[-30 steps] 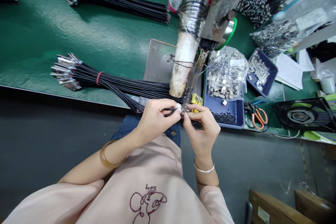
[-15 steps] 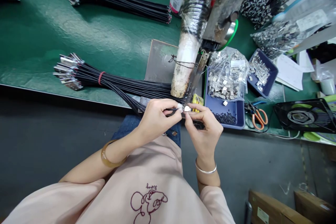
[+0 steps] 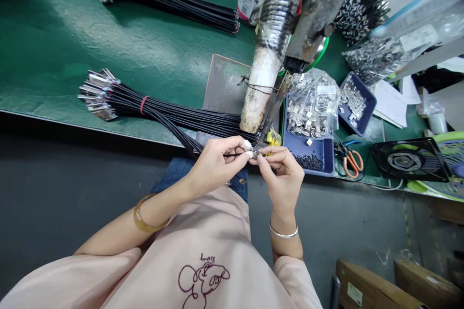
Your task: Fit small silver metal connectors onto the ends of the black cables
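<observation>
My left hand (image 3: 213,166) pinches a thin black cable (image 3: 234,155) close to its end, with white coverings on the fingertips. In my right hand (image 3: 284,169), thumb and fingers are closed on a small metal connector shell (image 3: 256,153), which meets the cable end at the left fingertips. The fingers partly hide how the two fit together. Just behind the hands lies a bundle of black cables (image 3: 174,112) with metal plugs at its left end and a red band round it. A narrow metal bar (image 3: 271,113) slants down to just above the fingertips.
A ribbed hose (image 3: 277,5) with a white end hangs over the bench. To the right are a blue tray (image 3: 328,154) of metal shells and small black pieces, orange-handled scissors (image 3: 352,163) and a black fan (image 3: 409,160). A second cable bundle (image 3: 174,0) lies farther back.
The metal shell has turned from a bright face to a darker one, and my right fingers have come closer to my left fingertips. The view has shifted slightly.
</observation>
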`<state>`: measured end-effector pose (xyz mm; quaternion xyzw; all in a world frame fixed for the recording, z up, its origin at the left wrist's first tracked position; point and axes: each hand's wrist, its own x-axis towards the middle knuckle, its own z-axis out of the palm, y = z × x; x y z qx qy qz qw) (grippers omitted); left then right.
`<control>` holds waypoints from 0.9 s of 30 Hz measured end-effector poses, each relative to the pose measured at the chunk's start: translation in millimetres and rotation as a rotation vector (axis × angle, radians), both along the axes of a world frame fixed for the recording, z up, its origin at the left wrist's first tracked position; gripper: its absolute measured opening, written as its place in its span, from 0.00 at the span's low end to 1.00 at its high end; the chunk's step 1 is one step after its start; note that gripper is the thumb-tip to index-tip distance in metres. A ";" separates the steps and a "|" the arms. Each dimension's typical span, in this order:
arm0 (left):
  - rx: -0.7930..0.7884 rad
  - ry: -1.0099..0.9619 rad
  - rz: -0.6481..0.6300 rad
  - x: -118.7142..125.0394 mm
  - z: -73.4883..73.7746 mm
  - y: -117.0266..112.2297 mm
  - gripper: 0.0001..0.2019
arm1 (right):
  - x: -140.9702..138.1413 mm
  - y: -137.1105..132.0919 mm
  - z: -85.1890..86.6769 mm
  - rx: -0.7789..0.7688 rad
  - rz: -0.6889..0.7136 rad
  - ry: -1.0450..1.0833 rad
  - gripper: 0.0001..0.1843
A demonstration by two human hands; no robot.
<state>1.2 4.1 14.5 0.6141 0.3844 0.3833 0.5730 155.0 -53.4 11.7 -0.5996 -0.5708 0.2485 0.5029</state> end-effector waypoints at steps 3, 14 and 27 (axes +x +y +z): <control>-0.029 -0.012 -0.003 1.1 -1.0 -0.6 0.04 | 1.6 1.5 1.2 0.049 -0.022 -0.080 0.04; 0.085 0.039 0.139 11.7 -4.9 -4.6 0.05 | 3.0 11.6 -4.0 0.166 -0.059 -0.262 0.05; 0.054 0.035 0.148 12.1 -8.9 -8.0 0.06 | -0.7 4.2 -6.4 0.294 -0.061 -0.453 0.09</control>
